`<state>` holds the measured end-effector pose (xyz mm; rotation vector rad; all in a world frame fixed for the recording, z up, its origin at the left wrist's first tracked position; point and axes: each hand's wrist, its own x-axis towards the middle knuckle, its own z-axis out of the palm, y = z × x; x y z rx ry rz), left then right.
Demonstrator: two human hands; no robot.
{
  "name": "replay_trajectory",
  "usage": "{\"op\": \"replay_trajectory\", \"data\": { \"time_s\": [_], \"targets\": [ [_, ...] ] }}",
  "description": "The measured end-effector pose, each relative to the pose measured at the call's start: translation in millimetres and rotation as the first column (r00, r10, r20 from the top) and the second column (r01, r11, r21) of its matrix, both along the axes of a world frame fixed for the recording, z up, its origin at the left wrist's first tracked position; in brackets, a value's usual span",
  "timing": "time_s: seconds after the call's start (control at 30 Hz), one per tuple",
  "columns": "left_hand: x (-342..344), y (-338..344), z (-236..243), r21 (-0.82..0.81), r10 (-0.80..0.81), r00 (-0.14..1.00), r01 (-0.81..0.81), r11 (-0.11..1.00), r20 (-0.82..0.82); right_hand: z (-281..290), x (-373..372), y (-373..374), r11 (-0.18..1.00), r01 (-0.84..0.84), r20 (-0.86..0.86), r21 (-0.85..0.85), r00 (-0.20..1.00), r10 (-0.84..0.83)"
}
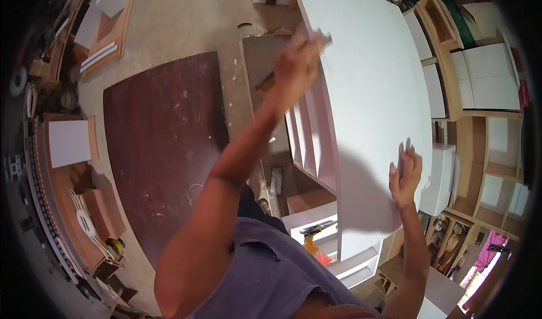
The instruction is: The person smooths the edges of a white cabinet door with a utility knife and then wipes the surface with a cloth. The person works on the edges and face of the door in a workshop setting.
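My left hand (296, 65) is raised to the left edge of a large white cabinet panel (372, 76). It is closed around a hand tool (265, 83) with a yellow and black handle. The tool's pale tip touches the panel's edge just past my knuckles. My right hand (405, 175) lies flat, fingers apart, on the white panel near its right edge and holds nothing. Under the left edge, several white shelf dividers (307, 132) show inside the cabinet. My shoulder and forearm hide part of the cabinet's lower front.
A big dark brown board (164, 144) lies on the floor to the left. A yellow tape measure (116, 245) sits near stacked wooden boards (84, 206). An orange and black power tool (313, 231) rests on a lower shelf. White and wooden cabinets (485, 76) stand to the right.
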<state>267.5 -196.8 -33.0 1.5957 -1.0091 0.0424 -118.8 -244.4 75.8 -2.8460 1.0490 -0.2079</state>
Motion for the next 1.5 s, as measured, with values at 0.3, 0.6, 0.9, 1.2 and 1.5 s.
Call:
{"op": "replay_trajectory", "data": {
  "time_s": [0.3,0.6,0.9,1.2,1.5],
  "targets": [
    [284.3,-223.3,37.3,0.149,0.182,0.956,-0.219,0.964,0.228,-6.7,15.0,-41.9,1.0,0.005,0.127,0.003,0.992,-0.005],
    [270.1,-231.3,6.5,-0.102,0.225,0.938,-0.205,0.973,0.265,-0.9,14.0,-39.3,1.0,0.001,0.074,-0.025,0.997,0.001],
    [77.3,-63.9,27.1,0.005,0.05,0.844,-0.062,0.998,0.534,-1.9,13.1,-32.0,0.969,-0.053,0.201,-0.241,0.974,0.103],
    [-286.1,232.8,59.5,0.212,-0.423,0.819,0.367,0.906,0.388,0.1,14.7,-17.0,0.997,0.07,-0.006,-0.024,0.997,-0.07],
    [-262.8,373.7,-48.5,0.347,-0.397,0.917,0.382,0.857,-0.029,-4.7,-34.6,120.9,0.93,-0.355,0.111,-0.093,0.925,0.364]
  ]
}}
